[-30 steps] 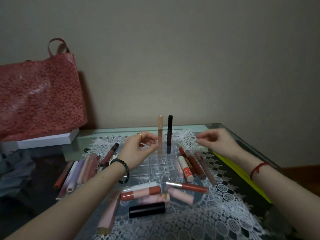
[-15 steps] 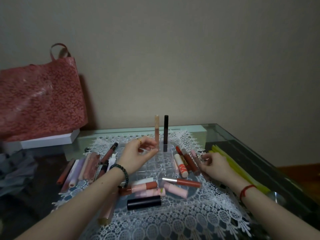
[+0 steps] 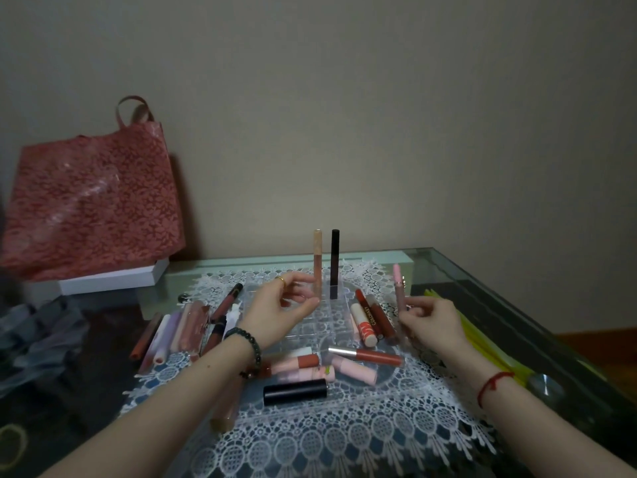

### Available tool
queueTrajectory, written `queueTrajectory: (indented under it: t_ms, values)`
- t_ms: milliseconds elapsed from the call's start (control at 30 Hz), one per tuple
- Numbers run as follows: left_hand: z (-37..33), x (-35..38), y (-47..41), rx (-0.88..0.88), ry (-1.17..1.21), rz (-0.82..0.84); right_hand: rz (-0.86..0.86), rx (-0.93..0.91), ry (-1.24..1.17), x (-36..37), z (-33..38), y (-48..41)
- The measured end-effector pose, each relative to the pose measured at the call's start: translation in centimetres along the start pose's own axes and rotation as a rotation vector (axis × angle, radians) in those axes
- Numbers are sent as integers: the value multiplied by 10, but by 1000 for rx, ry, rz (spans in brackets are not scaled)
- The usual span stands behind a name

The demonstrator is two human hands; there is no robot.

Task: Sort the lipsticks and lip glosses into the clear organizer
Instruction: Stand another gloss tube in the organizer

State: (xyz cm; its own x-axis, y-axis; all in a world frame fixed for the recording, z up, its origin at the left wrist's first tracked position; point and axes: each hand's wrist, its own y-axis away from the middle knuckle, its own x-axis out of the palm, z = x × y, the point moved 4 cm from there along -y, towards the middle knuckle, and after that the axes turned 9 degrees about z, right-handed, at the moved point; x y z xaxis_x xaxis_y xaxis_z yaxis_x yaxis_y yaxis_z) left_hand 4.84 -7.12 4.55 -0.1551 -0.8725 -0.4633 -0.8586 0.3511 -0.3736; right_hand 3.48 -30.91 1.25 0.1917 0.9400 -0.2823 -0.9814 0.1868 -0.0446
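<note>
Pink-capped gloss tube (image 3: 399, 292) sits upright, pinched in your right hand (image 3: 429, 324), clear plastic organizer (image 3: 320, 326) just left of it, left hand (image 3: 277, 313) loose, empty.

Dim, muddy light; the glass table (image 3: 448, 270) shows a pale sheen, the red bag (image 3: 93, 201) casts a soft shadow on the wall (image 3: 379, 115), corners bow and blur.
</note>
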Motion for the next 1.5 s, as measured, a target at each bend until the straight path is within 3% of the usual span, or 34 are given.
queueTrajectory:
  t_ms: [167, 567, 833, 1267, 1500]
  values:
    - [-9, 21, -2, -20, 105, 68, 153, -48, -186, 11, 29, 27]
    - [-9, 41, 0, -36, 187, 185, 228, -205, -10, 37, 65, 29]
    - [-8, 26, -3, -20, 163, 51, 259, -288, 13, 55, 91, 24]
    - [-12, -28, -49, 18, 51, -68, 209, -656, 23, 72, 174, -30]
    - [1, -41, -71, -7, 29, -85, 223, -675, 100, 78, 185, -59]
